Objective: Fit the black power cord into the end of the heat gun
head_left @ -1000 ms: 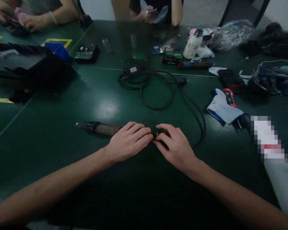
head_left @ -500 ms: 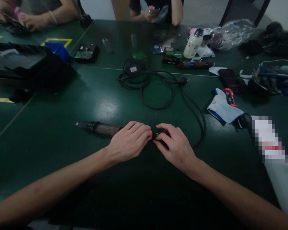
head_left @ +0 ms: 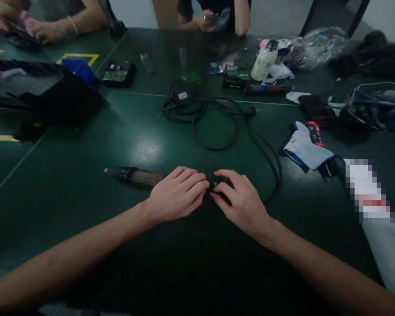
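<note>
The left hand point(head_left: 181, 193) is wrapped over the tail end of an electric screwdriver point(head_left: 148, 177), gripping it low against the green table point(head_left: 125, 263); the tool lies flat, its bit pointing to nine o'clock. At the left hand's three o'clock, the right hand point(head_left: 240, 195) bends its thumb and fingers inward around a small dark part; the fingers hide too much to tell whether they pinch it. A black cable point(head_left: 279, 175) curves down behind that hand from loops at twelve o'clock. From the hands, a glove point(head_left: 307, 149) lies between two and three o'clock, and a bottle point(head_left: 264, 63) stands at one.
</note>
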Demonstrator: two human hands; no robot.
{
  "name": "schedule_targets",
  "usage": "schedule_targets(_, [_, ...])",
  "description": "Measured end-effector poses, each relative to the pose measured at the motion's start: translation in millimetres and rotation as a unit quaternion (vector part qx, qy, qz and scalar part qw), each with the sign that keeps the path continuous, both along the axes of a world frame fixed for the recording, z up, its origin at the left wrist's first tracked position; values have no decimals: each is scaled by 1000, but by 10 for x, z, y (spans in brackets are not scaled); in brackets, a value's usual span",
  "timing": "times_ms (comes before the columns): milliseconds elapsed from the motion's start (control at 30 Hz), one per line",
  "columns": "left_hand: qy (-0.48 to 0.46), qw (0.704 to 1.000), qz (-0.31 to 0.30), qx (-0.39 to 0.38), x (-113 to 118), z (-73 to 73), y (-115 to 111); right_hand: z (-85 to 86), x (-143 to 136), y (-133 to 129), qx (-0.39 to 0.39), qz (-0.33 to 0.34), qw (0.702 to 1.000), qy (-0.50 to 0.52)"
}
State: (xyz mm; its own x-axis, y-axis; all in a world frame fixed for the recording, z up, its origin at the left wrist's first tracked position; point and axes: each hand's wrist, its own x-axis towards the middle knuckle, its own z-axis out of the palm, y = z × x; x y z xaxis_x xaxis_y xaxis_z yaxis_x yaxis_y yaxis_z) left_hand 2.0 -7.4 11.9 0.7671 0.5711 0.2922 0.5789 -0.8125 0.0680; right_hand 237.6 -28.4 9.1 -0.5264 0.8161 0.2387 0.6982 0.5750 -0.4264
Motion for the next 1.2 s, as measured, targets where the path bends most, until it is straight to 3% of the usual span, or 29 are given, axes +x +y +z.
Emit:
schedule_targets(433, [34, 999, -13, 30, -28, 13, 5, 18, 7, 3, -9, 6, 1000, -12])
schedule_targets(1200, [7, 1000, -3, -2, 13, -11, 4, -1, 10, 8, -2, 5, 1000, -5])
